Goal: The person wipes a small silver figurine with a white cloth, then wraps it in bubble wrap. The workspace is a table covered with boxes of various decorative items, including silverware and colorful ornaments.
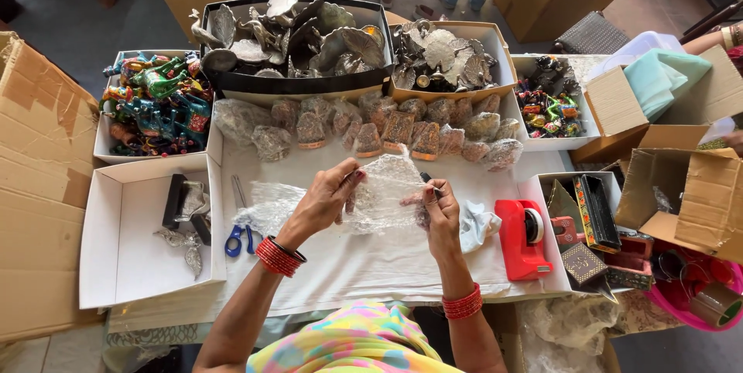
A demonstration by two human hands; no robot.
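My left hand (326, 201) and my right hand (436, 214) both grip a sheet of clear bubble wrap (383, 195), held up over the white work surface (348, 257). A dark object shows at my right fingers, partly hidden by the wrap. Red bangles circle both wrists. Behind the wrap lies a row of bubble-wrapped figurines (387, 129).
Blue-handled scissors (236, 240) lie left of my hands, a red tape dispenser (522, 237) right. A white box (124, 249) holds metal pieces. Trays of silver metal leaves (298, 36) and colourful figures (155, 102) stand behind. Cardboard boxes (689, 203) flank both sides.
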